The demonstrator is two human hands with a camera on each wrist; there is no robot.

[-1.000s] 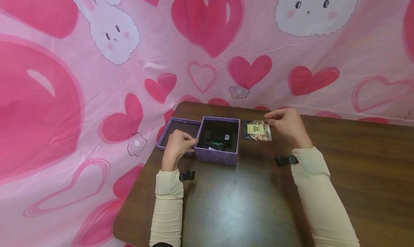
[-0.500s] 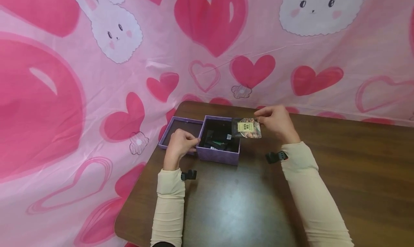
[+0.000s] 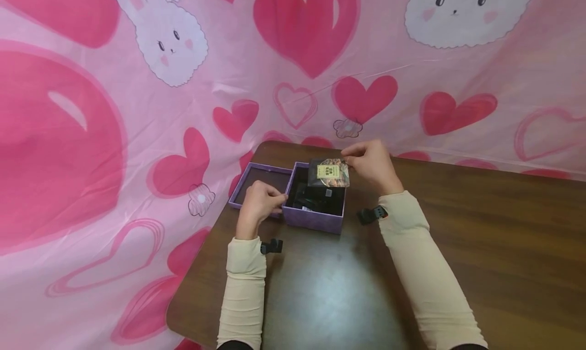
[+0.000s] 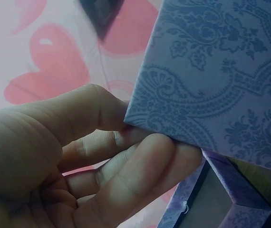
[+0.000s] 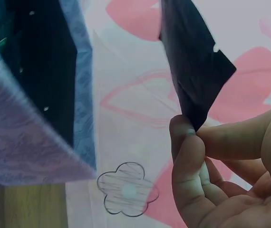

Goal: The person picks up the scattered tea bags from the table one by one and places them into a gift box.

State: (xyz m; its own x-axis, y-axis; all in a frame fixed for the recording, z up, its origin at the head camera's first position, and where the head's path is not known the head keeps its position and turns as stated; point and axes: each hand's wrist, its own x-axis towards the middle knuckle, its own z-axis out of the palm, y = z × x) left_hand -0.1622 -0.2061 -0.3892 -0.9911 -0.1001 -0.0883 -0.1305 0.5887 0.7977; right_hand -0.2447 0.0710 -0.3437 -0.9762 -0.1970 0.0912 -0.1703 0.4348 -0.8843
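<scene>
A small flat black packet (image 3: 328,172) with a yellow label and a food-like picture is held over the far part of the purple box. My right hand (image 3: 372,166) pinches its right edge between thumb and fingers. The right wrist view shows its plain black back (image 5: 195,61). The purple patterned box (image 3: 316,221) stands without its lid, with dark packets (image 3: 316,200) inside, one bearing a white label. My left hand (image 3: 262,202) grips the box's near left corner; the left wrist view shows thumb and fingers (image 4: 147,166) around that corner.
The box's lid (image 3: 261,184) lies upturned to the left of the box, partly behind my left hand. Brown wooden table (image 3: 458,228) extends to the right and toward me. A pink cloth (image 3: 375,50) with hearts and rabbits hangs behind and along the left.
My right hand has carried the packet leftward, from beside the box to over it. My left hand has stayed at the box corner. The view has shifted slightly.
</scene>
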